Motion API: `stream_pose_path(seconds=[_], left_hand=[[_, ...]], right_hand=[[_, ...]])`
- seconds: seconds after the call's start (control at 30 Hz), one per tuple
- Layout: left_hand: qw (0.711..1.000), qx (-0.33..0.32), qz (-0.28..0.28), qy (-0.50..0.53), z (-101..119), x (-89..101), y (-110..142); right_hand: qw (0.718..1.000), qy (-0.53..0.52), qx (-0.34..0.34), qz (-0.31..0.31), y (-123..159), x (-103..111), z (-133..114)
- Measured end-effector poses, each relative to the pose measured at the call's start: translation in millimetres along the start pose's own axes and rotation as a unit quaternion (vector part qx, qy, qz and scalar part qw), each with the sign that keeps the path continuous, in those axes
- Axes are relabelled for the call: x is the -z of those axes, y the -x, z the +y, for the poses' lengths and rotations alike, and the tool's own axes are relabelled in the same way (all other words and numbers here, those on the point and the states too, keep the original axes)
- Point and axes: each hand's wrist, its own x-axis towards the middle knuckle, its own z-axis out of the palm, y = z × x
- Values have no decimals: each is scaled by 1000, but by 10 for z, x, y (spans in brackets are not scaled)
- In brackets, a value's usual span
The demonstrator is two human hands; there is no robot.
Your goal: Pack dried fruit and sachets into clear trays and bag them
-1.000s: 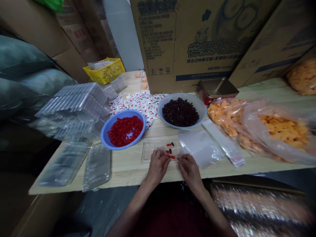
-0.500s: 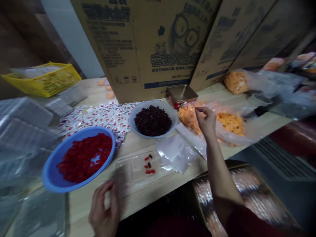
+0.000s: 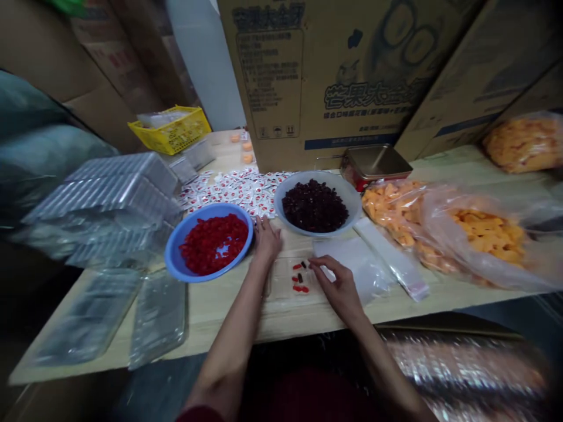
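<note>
My left hand [image 3: 266,240] reaches forward between the blue bowl [image 3: 173,258] of red pieces and the grey bowl [image 3: 352,196] of dark dried fruit. Its fingers lie stretched out, with the tips at the near edge of the pile of small red-and-white sachets [image 3: 237,190]. My right hand [image 3: 338,286] hovers at the right end of a clear compartment tray [image 3: 279,281], thumb and fingers pinched; what they hold is hidden. A few red and dark pieces [image 3: 299,280] lie in the tray.
Flat clear bags [image 3: 365,266] lie right of the tray. Plastic bags of orange pieces [image 3: 484,234] fill the right side, behind them a metal tin [image 3: 373,161] and cardboard boxes [image 3: 316,76]. Stacked clear trays [image 3: 109,199], a yellow basket [image 3: 171,129] and loose trays [image 3: 158,313] are at left.
My right hand came back from the bag of orange pieces to the tray. My left hand moved up from the table's front edge to the sachets. The view swung back left.
</note>
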Motion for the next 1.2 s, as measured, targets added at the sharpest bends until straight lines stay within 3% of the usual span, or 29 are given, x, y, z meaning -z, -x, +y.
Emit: stream_pose_path(seconds=[0.1,0.27,0.4,0.57,0.7,0.97,1.07,1.2], left_hand=[[1000,20,-13,-9,13,-170,-149],[992,-102,-73,15,-111,-190,103],[986,-147,-74,29,-250,-20,214],[993,-111,-35,7,-343,105,241],[995,-91,-48,-13,-342,72,206],[993,-72,-88,-26,-118,24,-3],[992,-81,-101,-9,-57,177,63],[986,-96,-135,14,-138,450,374]], right_hand=[[1000,1,-29,-11,176,45,117],[998,48,-43,-11,163,152,478],[980,190,-13,-61,-142,-98,652],[954,283,-6,-103,-628,-563,709],[929,347,-18,-128,-778,-724,749],[888,432,-43,-153,-732,-533,734],[888,434,-34,-150,-721,-479,737],[902,413,-18,-125,-684,-399,785]])
